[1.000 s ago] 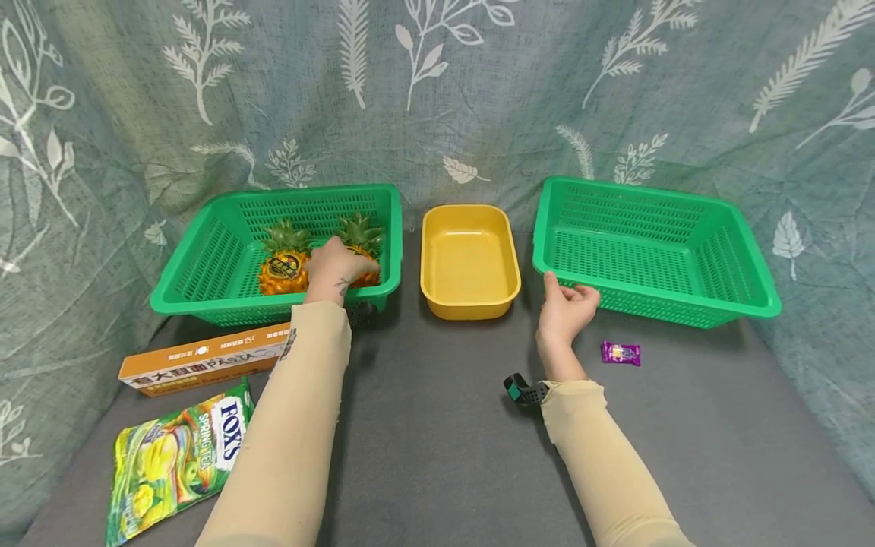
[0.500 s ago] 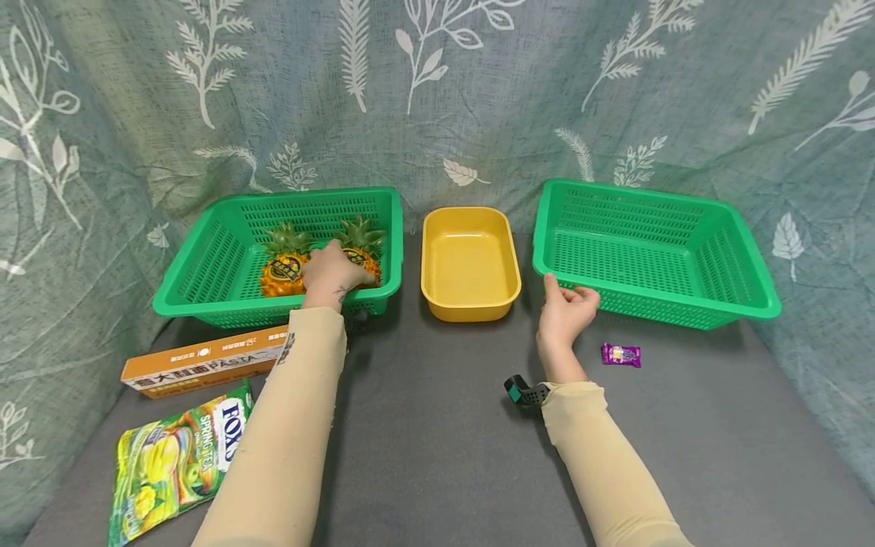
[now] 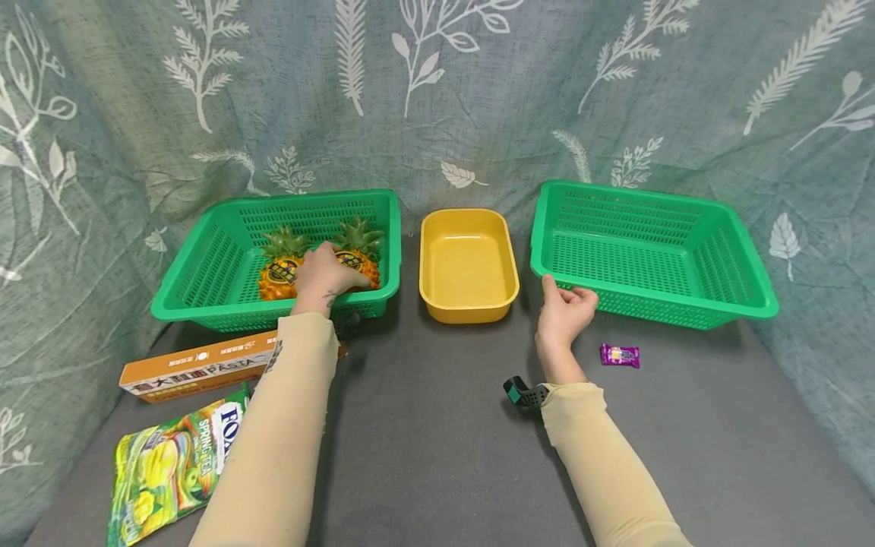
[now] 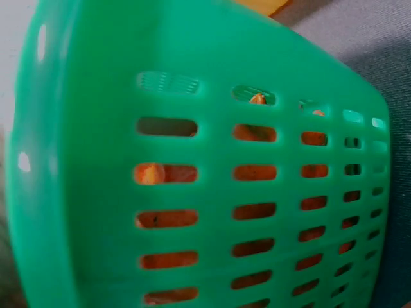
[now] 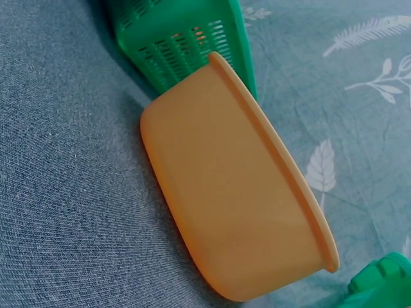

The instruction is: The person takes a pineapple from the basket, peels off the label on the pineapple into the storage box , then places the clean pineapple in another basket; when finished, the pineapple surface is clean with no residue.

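Note:
In the head view my left hand (image 3: 320,275) reaches over the front rim of the left green basket (image 3: 225,310), between two pineapples. Its thumb stretches across the front of the right pineapple (image 3: 365,266), while the other fingers are mostly hidden; I cannot tell whether they grip it. The left pineapple (image 3: 276,279) lies beside the hand. My right hand (image 3: 566,315) stays at the near left corner of the right green basket (image 3: 683,305), thumb tip right at the rim and fingers loosely curled. Orange fruit shows through the basket wall (image 4: 106,192) in the left wrist view.
A yellow tub (image 3: 468,313) stands between the baskets. An orange pasta box (image 3: 198,368) and a green FOX'S candy bag (image 3: 174,463) lie at the left, near my left forearm. A small purple packet (image 3: 620,355) lies right of my right hand. A curtain (image 3: 465,91) hangs behind.
My left hand has shifted a little left and toward me, uncovering more of the right pineapple's label. The right hand has stayed where it was.

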`<state>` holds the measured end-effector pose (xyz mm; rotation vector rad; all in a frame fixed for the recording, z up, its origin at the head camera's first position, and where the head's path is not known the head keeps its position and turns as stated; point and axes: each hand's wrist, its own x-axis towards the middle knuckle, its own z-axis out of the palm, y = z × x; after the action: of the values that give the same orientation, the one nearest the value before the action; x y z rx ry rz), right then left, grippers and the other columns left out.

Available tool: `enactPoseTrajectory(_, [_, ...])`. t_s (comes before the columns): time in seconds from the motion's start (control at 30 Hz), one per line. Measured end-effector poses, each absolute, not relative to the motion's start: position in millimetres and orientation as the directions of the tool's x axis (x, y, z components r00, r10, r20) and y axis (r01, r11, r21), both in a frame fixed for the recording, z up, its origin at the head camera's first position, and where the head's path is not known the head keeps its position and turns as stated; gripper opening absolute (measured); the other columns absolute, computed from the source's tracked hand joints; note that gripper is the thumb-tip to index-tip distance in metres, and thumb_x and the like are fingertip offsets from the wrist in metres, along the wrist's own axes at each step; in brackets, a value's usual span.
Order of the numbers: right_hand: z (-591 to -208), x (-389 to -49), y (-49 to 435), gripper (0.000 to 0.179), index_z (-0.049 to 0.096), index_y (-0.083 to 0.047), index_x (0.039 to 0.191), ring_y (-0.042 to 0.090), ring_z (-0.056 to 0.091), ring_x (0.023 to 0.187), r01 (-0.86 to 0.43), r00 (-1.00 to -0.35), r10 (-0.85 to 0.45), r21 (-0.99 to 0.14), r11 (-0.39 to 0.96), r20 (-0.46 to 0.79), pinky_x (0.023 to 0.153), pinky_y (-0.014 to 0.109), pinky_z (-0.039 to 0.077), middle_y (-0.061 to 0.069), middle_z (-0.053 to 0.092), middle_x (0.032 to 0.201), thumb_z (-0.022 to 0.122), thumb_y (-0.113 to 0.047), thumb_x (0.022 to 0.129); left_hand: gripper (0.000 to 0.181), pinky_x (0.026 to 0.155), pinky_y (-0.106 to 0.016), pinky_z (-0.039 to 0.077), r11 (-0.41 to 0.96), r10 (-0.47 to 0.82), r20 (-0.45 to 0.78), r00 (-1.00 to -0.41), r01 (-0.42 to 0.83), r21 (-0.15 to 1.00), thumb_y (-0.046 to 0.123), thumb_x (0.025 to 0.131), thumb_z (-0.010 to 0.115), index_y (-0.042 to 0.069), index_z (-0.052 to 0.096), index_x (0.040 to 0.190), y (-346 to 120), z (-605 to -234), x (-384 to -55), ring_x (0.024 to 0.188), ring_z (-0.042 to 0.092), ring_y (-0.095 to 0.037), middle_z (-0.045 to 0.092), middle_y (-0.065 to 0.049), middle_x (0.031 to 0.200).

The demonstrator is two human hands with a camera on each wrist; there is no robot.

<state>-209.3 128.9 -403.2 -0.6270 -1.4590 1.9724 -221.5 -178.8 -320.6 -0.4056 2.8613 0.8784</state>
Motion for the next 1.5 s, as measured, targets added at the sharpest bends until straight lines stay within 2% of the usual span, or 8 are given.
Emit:
enactPoseTrajectory(0.27, [-403, -209, 129, 0.037, 0.037, -0.014, 0.092, 0.021, 0.049, 0.052, -0.192, -0.704, 0.71, -0.959, -0.207, -0.012, 0.045, 0.02, 0.038, -0.001, 0.052, 0.066, 0.072, -0.013, 0.08, 0.087, 0.092, -0.056, 0.038, 0.745, -0.181, -0.163, -0.97, -0.243, 0.621, 0.027, 0.072, 0.073, 0.001, 0.028, 0.141, -183, -308, -219, 0.12, 0.034, -0.045, 0.033, -0.027, 0.139])
enactPoseTrajectory(0.5, [-403, -209, 129, 0.05, 0.037, 0.008, 0.109, 0.021, 0.048, 0.052, -0.192, -0.705, 0.709, -0.96, -0.202, -0.008, 0.045, 0.02, 0.038, -0.001, 0.052, 0.065, 0.072, -0.013, 0.08, 0.09, 0.086, -0.054, 0.043, 0.688, -0.153, -0.153, -0.976, -0.216, 0.693, 0.027, 0.074, 0.075, 0.006, 0.024, 0.144, -190, -289, -209, 0.116, 0.039, -0.042, 0.028, -0.025, 0.143])
enactPoseTrajectory(0.63, [-403, -209, 129, 0.05, 0.038, 0.006, 0.108, 0.021, 0.048, 0.052, -0.183, -0.707, 0.707, -0.964, -0.191, -0.005, 0.046, 0.019, 0.038, -0.002, 0.052, 0.065, 0.072, -0.016, 0.08, 0.088, 0.084, -0.053, 0.043, 0.676, -0.147, -0.107, -0.983, -0.179, 0.715, 0.028, 0.074, 0.075, 0.007, 0.025, 0.144, -192, -279, -200, 0.114, 0.038, -0.041, 0.031, -0.025, 0.139])
enactPoseTrajectory(0.77, [-403, -208, 130, 0.05, 0.038, 0.007, 0.109, 0.018, 0.048, 0.051, -0.181, -0.709, 0.705, -0.966, -0.187, -0.004, 0.045, 0.019, 0.038, -0.002, 0.052, 0.064, 0.072, -0.017, 0.08, 0.087, 0.08, -0.046, 0.046, 0.634, -0.119, -0.067, -0.991, -0.128, 0.763, 0.027, 0.075, 0.076, 0.008, 0.026, 0.143, -192, -271, -188, 0.11, 0.042, -0.037, 0.034, -0.023, 0.136])
enactPoseTrajectory(0.97, [-405, -209, 130, 0.049, 0.038, 0.009, 0.108, 0.008, 0.044, 0.045, -0.207, -0.704, 0.71, -0.962, -0.179, 0.019, 0.045, 0.018, 0.037, -0.003, 0.051, 0.062, 0.072, -0.013, 0.08, 0.084, 0.064, -0.033, 0.052, 0.585, -0.032, -0.027, -0.999, -0.041, 0.81, 0.025, 0.075, 0.077, 0.011, 0.028, 0.142, -186, -263, -170, 0.106, 0.048, -0.034, 0.037, -0.019, 0.133])
enactPoseTrajectory(1.2, [-407, -210, 131, 0.043, 0.04, 0.004, 0.104, 0.005, 0.042, 0.043, -0.209, -0.704, 0.71, -0.963, -0.172, 0.026, 0.045, 0.019, 0.037, -0.004, 0.051, 0.062, 0.072, -0.013, 0.08, 0.08, 0.079, -0.038, 0.044, 0.56, 0.129, 0.048, -0.99, 0.113, 0.821, 0.019, 0.072, 0.079, 0.015, 0.034, 0.138, -173, -263, -146, 0.112, 0.043, -0.034, 0.034, -0.014, 0.139])
enactPoseTrajectory(1.4, [-405, -210, 132, 0.046, 0.04, 0.007, 0.108, 0.006, 0.042, 0.044, -0.201, -0.712, 0.702, -0.963, -0.181, 0.017, 0.046, 0.019, 0.038, -0.001, 0.051, 0.065, 0.071, -0.013, 0.081, 0.078, 0.077, -0.04, 0.044, 0.57, 0.248, 0.053, -0.967, 0.19, 0.799, 0.018, 0.067, 0.083, 0.017, 0.041, 0.133, -162, -271, -124, 0.107, 0.043, -0.029, 0.043, -0.007, 0.131])
enactPoseTrajectory(1.5, [-405, -210, 132, 0.05, 0.038, 0.01, 0.112, 0.006, 0.042, 0.045, -0.199, -0.716, 0.698, -0.963, -0.182, 0.016, 0.046, 0.019, 0.038, -0.001, 0.05, 0.067, 0.071, -0.012, 0.081, 0.076, 0.081, -0.042, 0.043, 0.567, 0.342, 0.084, -0.936, 0.277, 0.776, 0.017, 0.064, 0.084, 0.015, 0.045, 0.129, -158, -284, -116, 0.107, 0.043, -0.028, 0.046, -0.006, 0.127])
